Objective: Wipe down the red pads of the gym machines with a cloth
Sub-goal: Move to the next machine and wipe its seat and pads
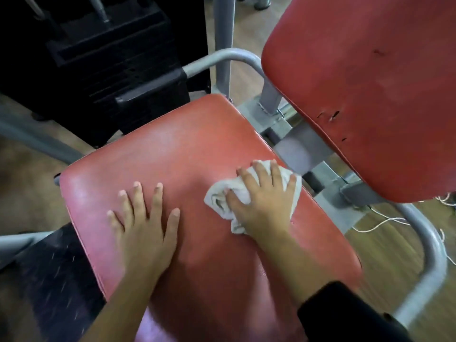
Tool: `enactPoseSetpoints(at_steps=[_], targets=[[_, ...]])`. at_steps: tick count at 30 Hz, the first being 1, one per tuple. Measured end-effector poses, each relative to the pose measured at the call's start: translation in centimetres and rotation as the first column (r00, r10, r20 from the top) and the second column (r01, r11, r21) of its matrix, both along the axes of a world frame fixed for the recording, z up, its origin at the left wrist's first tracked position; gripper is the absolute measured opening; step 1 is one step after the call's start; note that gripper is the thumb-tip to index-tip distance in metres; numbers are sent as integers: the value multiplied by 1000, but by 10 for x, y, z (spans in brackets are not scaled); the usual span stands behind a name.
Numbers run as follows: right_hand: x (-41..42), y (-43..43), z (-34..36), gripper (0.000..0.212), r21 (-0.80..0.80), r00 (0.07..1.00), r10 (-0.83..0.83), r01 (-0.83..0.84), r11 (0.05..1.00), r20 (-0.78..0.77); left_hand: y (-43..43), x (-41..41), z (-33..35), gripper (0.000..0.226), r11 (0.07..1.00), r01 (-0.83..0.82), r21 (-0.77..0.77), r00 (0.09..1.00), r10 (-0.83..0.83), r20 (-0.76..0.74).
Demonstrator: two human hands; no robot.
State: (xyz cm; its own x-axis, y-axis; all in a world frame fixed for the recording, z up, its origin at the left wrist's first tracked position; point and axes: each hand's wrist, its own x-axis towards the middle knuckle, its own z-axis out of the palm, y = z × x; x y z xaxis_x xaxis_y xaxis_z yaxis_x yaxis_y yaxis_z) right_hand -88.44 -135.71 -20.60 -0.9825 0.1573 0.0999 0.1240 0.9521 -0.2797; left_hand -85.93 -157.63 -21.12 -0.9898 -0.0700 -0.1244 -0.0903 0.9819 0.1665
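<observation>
A red seat pad [187,149] of a gym machine fills the middle of the view. My left hand [143,225] rests flat on its left half, fingers spread and straight. On the pad's right half, my right hand [261,198] presses a crumpled white cloth [219,201] against the surface with fingers spread over it. A red back pad [370,82] with small tears rises at the upper right.
A grey metal frame [296,144] joins seat and back pad, and a curved grey tube [429,250] runs down the right side. A black weight stack [111,58] stands at the upper left. White cords [380,223] lie on the wooden floor at the right.
</observation>
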Motion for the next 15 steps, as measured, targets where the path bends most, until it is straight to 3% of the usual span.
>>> enactPoseSetpoints(at_steps=[4,12,15], targets=[[-39,3,-5,52,-50,996,-55,58,997,69,0,-2,-7,70,998,17,-64,1000,-16,16],[104,44,6,57,-34,985,-171,171,985,0,1,-3,-2,73,996,34,-83,998,-30,47],[94,50,2,52,-34,979,-204,203,979,-12,0,-2,-2,73,996,28,-79,999,-26,30]])
